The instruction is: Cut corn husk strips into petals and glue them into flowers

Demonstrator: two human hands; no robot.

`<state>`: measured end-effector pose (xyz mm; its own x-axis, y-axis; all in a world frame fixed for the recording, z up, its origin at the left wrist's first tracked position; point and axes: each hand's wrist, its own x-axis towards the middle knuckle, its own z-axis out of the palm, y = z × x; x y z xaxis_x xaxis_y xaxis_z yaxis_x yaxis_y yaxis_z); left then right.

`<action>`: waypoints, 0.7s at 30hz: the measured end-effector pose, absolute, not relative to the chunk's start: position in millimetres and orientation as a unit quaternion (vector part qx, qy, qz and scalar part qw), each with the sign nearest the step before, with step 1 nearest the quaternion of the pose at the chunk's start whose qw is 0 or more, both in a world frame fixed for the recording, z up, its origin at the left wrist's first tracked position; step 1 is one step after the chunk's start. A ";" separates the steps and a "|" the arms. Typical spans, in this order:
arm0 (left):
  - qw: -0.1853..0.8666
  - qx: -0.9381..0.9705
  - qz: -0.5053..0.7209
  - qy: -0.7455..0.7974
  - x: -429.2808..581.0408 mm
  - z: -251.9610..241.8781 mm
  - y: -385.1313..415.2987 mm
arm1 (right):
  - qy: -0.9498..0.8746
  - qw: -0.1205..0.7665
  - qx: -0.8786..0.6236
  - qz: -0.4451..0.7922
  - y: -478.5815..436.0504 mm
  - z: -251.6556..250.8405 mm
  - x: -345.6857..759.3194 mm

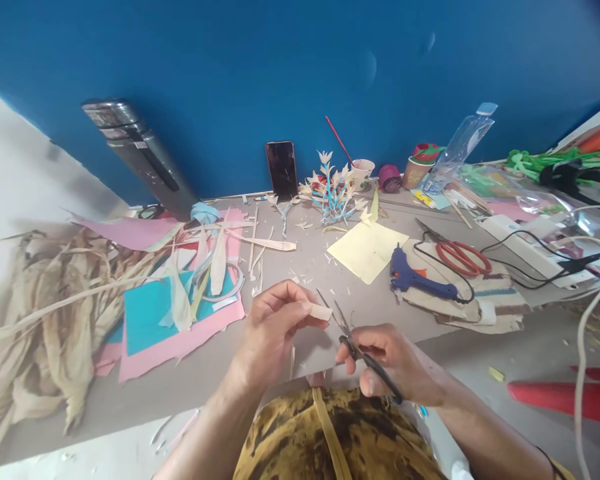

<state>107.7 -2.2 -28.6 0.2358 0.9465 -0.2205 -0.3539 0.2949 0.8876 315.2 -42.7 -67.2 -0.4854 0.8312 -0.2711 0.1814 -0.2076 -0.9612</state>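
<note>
Left of the dark-blue plastic glue gun point(420, 283): a flat cream strip point(321, 312), black-handled metal scissors point(351, 345) and a brown-blotched mustard cloth garment point(280, 437).

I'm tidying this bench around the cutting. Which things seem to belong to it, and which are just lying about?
Probably the job:
pale strip, in the left hand
black-handled scissors, open, in the right hand
perhaps the dry husks and pale flower cluster, similar in colour

Apparently just lying about:
phone
clear bottle
red-handled scissors
</note>
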 end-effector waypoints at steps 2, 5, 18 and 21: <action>0.693 0.366 0.468 0.409 108.4 -27.5 -3.0 | -0.574 0.255 -0.430 0.648 -42.5 -66.5 312.4; 0.690 0.373 0.465 0.409 108.4 -26.5 -3.5 | -0.575 0.258 -0.428 0.648 -42.3 -65.5 310.5; 0.690 0.371 0.460 0.418 106.5 -28.9 -2.4 | -0.571 0.286 -0.427 0.640 -45.0 -71.4 310.5; 0.694 0.377 0.446 0.420 105.8 -24.9 -0.9 | -0.570 0.281 -0.426 0.644 -45.0 -69.9 310.6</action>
